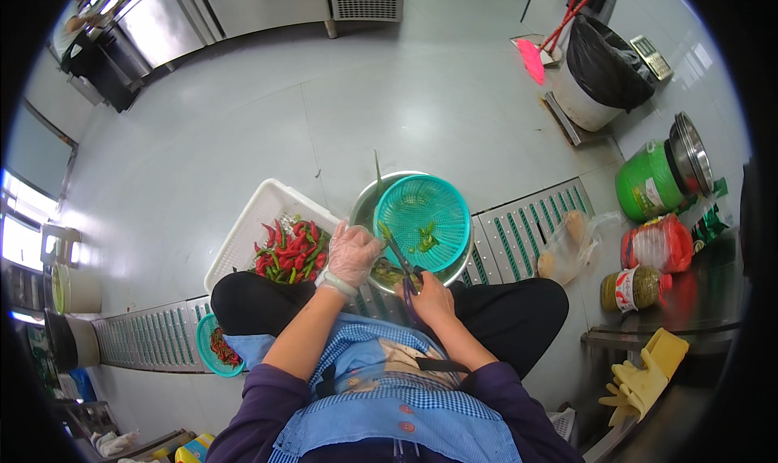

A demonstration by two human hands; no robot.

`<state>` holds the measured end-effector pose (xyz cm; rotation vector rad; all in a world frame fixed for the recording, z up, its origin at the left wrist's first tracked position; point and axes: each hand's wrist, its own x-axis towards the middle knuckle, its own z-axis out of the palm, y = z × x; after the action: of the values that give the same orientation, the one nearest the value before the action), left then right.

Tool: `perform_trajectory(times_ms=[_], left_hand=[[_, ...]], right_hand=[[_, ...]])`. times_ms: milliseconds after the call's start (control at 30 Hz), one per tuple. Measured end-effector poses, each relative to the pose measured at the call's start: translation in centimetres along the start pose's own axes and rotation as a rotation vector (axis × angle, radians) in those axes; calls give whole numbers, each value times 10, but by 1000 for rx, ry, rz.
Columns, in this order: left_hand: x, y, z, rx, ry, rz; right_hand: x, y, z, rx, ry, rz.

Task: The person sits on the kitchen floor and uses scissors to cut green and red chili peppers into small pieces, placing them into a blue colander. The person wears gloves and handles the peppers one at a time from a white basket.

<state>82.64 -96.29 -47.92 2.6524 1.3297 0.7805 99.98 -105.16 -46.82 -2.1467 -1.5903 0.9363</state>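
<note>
My left hand [354, 251], in a clear plastic glove, pinches a green chili pepper [384, 228] over the near left rim of a teal plastic colander [457, 204]. Bare, my right hand [428, 299] grips scissors [401, 257] with purple handles, their blades pointing up at the pepper. A few cut green pieces [427, 238] lie in the colander. It rests in a steel basin [363, 210], where more green bits show below my hands. Beside my left hand, a white plastic basket [243, 235] holds red and green chili peppers [295, 250].
A small teal basket [203, 341] of red chilies stands by my left knee. Drain grating [516, 244] crosses the floor, with a plastic bag [568, 253] on the right. Further off are a lined bin [586, 92], a green bucket [647, 183] and a person [85, 49] at a counter.
</note>
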Motion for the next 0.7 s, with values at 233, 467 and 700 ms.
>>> perform_trajectory(times_ms=[233, 467, 700], left_hand=[[8, 5, 24, -50, -100, 114], [13, 8, 44, -68, -174, 163], [16, 7, 49, 54, -270, 203]], right_hand=[[1, 13, -7, -75, -74, 154], [3, 23, -9, -94, -150, 244], [11, 39, 0, -124, -196, 268]])
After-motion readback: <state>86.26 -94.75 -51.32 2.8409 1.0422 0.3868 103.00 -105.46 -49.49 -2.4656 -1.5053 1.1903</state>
